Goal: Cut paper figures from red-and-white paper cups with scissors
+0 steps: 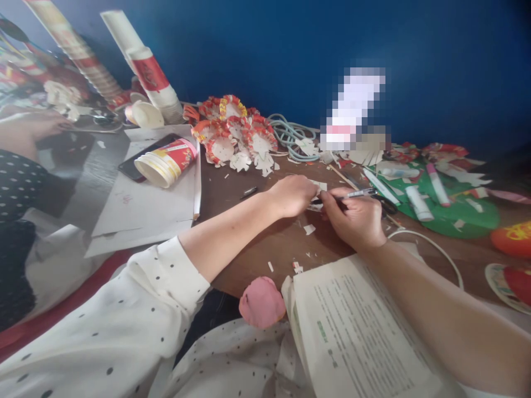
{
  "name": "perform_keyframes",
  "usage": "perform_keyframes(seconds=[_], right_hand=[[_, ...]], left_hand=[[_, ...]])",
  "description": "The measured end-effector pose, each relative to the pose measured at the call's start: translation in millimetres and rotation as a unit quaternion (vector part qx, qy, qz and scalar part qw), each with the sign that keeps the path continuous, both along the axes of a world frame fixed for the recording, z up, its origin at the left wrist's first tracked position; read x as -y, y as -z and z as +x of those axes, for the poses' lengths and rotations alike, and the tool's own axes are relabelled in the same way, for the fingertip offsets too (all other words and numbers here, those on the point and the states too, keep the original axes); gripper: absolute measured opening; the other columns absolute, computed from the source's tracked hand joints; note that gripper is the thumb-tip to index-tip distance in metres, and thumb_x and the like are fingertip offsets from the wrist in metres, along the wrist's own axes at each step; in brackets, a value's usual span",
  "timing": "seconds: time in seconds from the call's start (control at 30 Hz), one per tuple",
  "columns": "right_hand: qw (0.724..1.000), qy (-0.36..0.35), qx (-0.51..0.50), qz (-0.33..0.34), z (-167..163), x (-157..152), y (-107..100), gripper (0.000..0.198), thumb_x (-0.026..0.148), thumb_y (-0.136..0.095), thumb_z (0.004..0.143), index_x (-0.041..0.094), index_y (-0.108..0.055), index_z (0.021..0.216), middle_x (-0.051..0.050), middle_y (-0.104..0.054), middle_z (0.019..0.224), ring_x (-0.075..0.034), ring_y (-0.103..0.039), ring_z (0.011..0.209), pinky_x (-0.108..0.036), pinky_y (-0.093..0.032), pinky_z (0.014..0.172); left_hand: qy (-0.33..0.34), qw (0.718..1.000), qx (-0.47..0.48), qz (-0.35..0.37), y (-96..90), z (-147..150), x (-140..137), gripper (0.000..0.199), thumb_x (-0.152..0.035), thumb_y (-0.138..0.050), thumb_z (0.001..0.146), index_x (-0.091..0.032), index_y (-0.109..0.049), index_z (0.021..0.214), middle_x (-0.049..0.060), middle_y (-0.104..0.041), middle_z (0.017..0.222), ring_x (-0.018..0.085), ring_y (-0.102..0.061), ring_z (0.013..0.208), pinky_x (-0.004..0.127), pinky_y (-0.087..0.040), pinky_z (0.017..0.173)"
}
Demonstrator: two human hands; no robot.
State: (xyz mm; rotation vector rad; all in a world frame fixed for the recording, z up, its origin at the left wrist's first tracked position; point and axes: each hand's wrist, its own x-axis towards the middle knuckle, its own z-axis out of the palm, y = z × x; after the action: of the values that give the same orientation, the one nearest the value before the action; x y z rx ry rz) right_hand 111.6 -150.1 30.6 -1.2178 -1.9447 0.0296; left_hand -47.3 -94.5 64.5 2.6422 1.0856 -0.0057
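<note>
My right hand (352,218) is closed around a pen (360,193) with a clear barrel and dark parts. Just left of it, my left hand (294,196) is curled, its fingertips closed on a small white paper piece (318,187). The two hands almost meet over the brown table (244,237). A black pen cap (249,192) lies beside my left wrist. Below the hands are paper scraps (309,229). Part of the paper piece is hidden by my fingers.
Stacked paper cups (155,83) lean at the back left; more cups (166,163) lie on a phone (136,166). Red-and-white paper cutouts (236,132) and a coiled cable (290,135) line the wall. Markers (437,185) rest on a green disc (468,215). A printed booklet (352,326) is near me.
</note>
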Motion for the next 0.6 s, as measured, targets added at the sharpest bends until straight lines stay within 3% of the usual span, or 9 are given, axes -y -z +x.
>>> perform_keyframes(seconds=[0.6], right_hand=[[1.000, 0.012, 0.016, 0.020, -0.2, -1.1, 0.2, 0.038, 0.024, -0.055, 0.091, 0.021, -0.058, 0.054, -0.001, -0.072, 0.068, -0.015, -0.068, 0.064, -0.025, -0.047, 0.061]], left_hand=[[0.012, 1.000, -0.005, 0.022, 2.6, 0.0, -0.6, 0.031, -0.008, -0.041, 0.084, -0.013, -0.069, 0.097, 0.013, -0.071, 0.099, 0.022, -0.065, 0.095, 0.030, -0.045, 0.081]])
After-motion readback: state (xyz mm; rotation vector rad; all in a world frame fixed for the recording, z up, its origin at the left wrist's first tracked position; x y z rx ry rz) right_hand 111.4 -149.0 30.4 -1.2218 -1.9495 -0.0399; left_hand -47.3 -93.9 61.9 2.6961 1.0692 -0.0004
